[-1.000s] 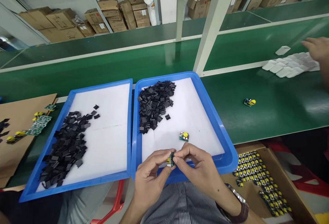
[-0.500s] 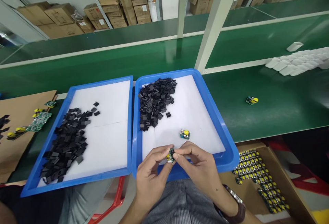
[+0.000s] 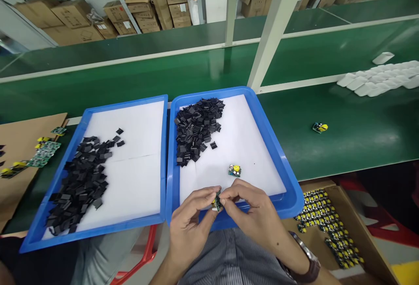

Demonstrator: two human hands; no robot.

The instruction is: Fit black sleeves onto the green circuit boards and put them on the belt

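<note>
Over the front rim of the right blue tray (image 3: 284, 176), my left hand (image 3: 194, 221) pinches a small circuit board (image 3: 216, 202) with yellow and white parts, held on edge. The thumb and fingertips of my right hand (image 3: 250, 206) are pressed together against the board's right side; whether they hold a small piece there is hidden. A second circuit board (image 3: 235, 170) with a yellow component lies on the white liner just beyond my hands. Black folded pieces (image 3: 198, 130) are heaped along the tray's left side, with one loose piece (image 3: 214, 145) beside the heap.
A left blue tray (image 3: 163, 158) holds more black pieces (image 3: 80, 184). Circuit boards (image 3: 44, 154) lie on cardboard at far left. One board (image 3: 320, 127) is on the green bench, white housings (image 3: 376, 80) behind it. An open carton (image 3: 363, 228) at lower right contains rows of boards.
The view has shifted slightly. My right fingertips have moved a little along the board's side; my left hand keeps its pinch on the board.
</note>
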